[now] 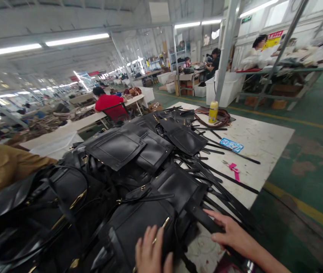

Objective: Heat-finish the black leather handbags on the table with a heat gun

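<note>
My left hand lies on a black leather bag at the bottom middle, its fingers stretched over the surface beside a gold zip. To the right, my right hand has thumb and fingers around a wide black strap, which runs from beside the bag down toward my wrist. More black bags are heaped beyond and to the left, some with flat stitched panels uppermost. Thin black straps trail from the heap across the pale table.
On the white table are a yellow bottle, coiled brown straps, a blue-and-white label and small pink-handled snips. A mustard sleeve shows at left; a person in red sits beyond. A metal post stands behind.
</note>
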Available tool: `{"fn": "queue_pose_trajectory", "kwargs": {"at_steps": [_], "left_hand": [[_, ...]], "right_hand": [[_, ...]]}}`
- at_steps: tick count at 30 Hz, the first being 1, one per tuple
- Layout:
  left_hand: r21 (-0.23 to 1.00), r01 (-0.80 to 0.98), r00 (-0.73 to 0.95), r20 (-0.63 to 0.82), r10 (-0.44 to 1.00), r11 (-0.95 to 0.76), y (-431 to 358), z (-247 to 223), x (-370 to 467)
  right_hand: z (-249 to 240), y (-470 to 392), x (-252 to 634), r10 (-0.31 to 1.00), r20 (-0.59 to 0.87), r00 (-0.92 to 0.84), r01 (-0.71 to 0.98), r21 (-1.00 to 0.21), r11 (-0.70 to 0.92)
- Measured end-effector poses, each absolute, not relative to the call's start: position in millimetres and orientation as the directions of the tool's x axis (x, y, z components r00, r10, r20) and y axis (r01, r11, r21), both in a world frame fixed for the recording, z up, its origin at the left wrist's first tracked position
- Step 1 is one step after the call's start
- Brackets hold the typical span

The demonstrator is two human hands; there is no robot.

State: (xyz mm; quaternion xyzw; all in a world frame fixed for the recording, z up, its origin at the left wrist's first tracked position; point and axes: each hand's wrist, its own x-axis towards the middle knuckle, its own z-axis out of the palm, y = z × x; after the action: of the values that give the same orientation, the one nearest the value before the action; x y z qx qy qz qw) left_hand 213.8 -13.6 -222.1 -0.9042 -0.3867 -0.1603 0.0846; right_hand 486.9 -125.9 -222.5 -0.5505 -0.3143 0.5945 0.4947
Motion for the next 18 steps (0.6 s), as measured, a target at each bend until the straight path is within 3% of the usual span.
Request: {"fn": "queue_pose_trajectory", "kwargs": {"at_steps": [4, 10, 14, 18], "left_hand": [[-0.093, 0.774, 0.633, 0.137, 0.762, -0.627, -1, -256, 274], [-0.237, 0.8, 0.568, 0.004, 0.823, -0.551, 67, -262, 253], [-0.245, 0.792, 0.563, -0.06, 0.824, -0.559, 79, -267, 253], [-0.225, 0.766, 0.614, -0.019, 0.789, -0.602, 76, -269, 251]], "right_hand": [[-216, -118, 492, 0.93, -0.348, 0.117, -0.258, -0.915, -0.31], [-210, -117, 500, 0.901, -0.399, 0.17, -0.305, -0.891, -0.337], [-216, -105, 488, 0.922, -0.386, 0.036, -0.343, -0.871, -0.352], [-232, -74, 469, 0.906, -0.397, -0.145, -0.34, -0.84, -0.422]]}}
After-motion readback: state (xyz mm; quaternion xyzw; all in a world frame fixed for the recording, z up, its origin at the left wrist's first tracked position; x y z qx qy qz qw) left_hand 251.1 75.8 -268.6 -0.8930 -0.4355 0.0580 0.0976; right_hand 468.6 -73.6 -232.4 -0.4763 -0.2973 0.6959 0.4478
